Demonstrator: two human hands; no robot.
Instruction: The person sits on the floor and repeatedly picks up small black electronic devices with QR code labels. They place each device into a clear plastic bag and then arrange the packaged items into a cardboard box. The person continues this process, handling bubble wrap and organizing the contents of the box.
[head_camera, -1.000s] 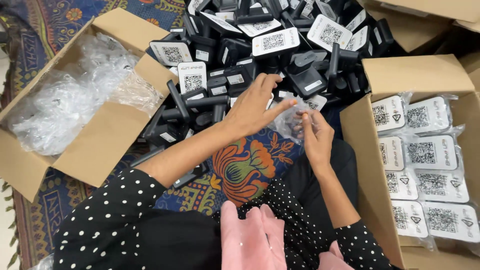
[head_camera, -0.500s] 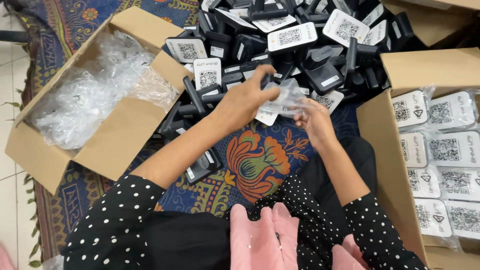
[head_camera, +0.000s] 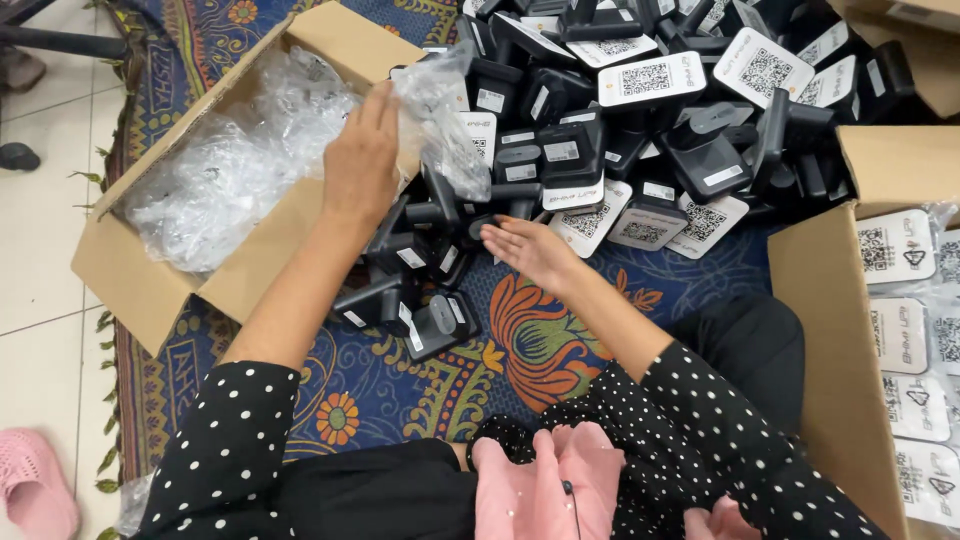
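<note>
So from my feed: the left hand (head_camera: 362, 160) is up over the near right edge of the open cardboard box full of crumpled clear plastic wrappers (head_camera: 215, 175), fingers pinched on a crinkly clear plastic bag (head_camera: 440, 115) that dangles between the box and the heap of black plastic stands with white code cards (head_camera: 640, 120). The right hand (head_camera: 530, 250) is let go, palm up, fingers loosely spread, holding nothing, just touching the near edge of that heap above the patterned blue rug (head_camera: 540, 340).

The brown cardboard box of bagged white cards (head_camera: 815, 330) at three o'clock was cut off by the right edge; the pink slipper (head_camera: 35, 490) at eight o'clock by the left.
</note>
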